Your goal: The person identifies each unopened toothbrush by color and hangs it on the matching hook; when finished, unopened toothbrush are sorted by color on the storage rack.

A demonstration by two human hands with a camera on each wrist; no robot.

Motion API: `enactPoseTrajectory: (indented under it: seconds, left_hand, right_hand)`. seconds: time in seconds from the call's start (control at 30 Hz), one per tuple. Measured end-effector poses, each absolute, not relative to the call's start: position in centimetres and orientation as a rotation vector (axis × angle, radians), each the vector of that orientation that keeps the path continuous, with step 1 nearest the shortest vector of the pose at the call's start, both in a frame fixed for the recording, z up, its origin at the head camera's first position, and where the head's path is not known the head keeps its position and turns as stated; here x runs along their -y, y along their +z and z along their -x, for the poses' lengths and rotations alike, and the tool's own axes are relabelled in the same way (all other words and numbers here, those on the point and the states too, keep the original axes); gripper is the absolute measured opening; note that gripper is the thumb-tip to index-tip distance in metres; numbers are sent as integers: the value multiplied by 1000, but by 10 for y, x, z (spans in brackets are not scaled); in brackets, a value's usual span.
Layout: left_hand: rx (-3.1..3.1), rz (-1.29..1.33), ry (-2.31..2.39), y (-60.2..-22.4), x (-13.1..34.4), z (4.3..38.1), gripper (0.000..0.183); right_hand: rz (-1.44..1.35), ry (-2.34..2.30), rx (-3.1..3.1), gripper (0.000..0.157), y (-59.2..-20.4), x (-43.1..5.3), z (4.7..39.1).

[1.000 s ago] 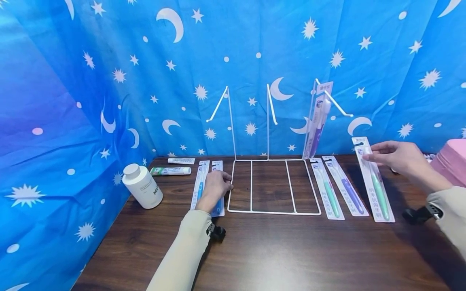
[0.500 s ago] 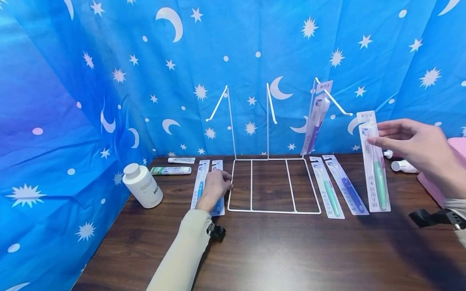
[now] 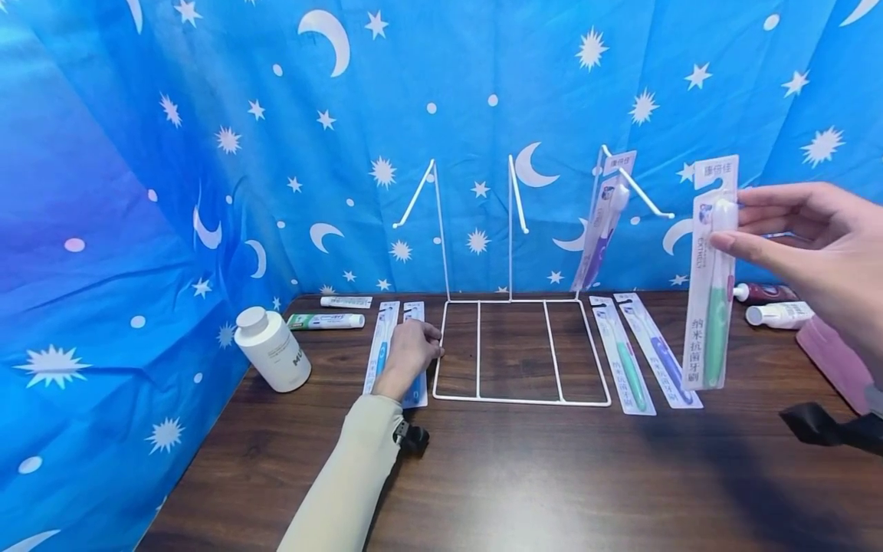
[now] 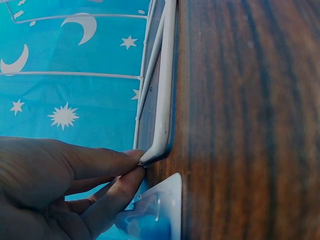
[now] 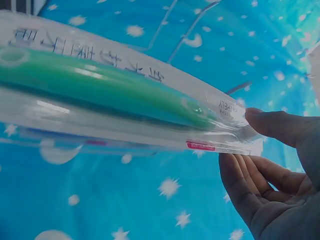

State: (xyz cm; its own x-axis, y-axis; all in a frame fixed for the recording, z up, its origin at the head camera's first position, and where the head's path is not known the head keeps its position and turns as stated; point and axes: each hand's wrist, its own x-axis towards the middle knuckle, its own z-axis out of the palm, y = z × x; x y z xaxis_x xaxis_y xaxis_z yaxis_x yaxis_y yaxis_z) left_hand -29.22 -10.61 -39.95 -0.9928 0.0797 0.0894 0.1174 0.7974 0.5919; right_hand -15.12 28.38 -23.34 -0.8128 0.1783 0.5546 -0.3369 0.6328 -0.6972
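Here on the right of the frame, the right hand (image 3: 821, 238) pinches the upper right edge of a white-and-clear blister pack with a green-handled toothbrush (image 3: 717, 314), raised nearly upright, just left of the palm. Over left of centre, the left hand (image 3: 410, 353) pinches the left side of a white wire display rack (image 3: 521, 400), well apart from that pack. A dark brown wood-grain table (image 3: 510, 483) spans the lower frame; behind, bright blue cloth (image 3: 428, 54) printed with white moons and stars fills the top.
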Motion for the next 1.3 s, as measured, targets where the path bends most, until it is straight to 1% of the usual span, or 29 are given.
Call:
enactPoseTrajectory:
  seconds: [0.2, 0.4, 0.6, 0.67, 0.93, 1.3]
  left_hand:
    - [2918, 158, -931, -397, 106, 293, 18]
    - [2937, 143, -941, -398, 105, 292, 19]
    - [2931, 151, -942, -398, 106, 293, 19]
    - [2924, 160, -935, -398, 107, 293, 18]
    - [2924, 176, -932, -400, 106, 293, 16]
    - [2907, 194, -925, -400, 106, 293, 16]
  right_hand:
    - [-243, 1215, 2165, 52, -222, -266, 141]
    - [-291, 1124, 2193, 51, -217, -241, 129]
    - [-487, 1148, 2234, 49, -213, -205, 120]
    - [-516, 1150, 2252, 48, -214, -196, 123]
    - [-471, 1129, 2363, 46, -223, -173, 142]
    - [-560, 1183, 2312, 45, -231, -159, 157]
